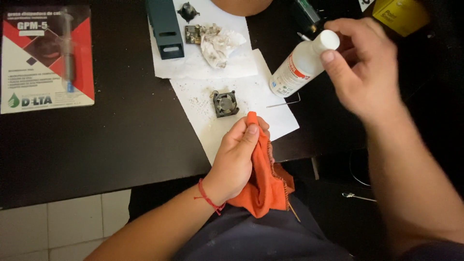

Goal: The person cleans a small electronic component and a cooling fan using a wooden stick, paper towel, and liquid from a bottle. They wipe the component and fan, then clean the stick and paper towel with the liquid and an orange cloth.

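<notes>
I see my left hand [239, 152] clenched on a bunched orange cloth [263, 179] at the black counter [121, 135] edge and my right hand [360, 72] grasping a capped white plastic bottle [299, 65], so wiping the small black fan [225, 103] looks not yet begun.

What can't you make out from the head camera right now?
- White bottle: its opening is hidden under the right hand, which covers the cap.
- Orange cloth: the left hand hides anything folded inside it.
- Small square fan on the white paper: too small to judge its blades.
- Brown round object: cut off by the top edge.
- Yellow package: blurred and cropped.
</notes>
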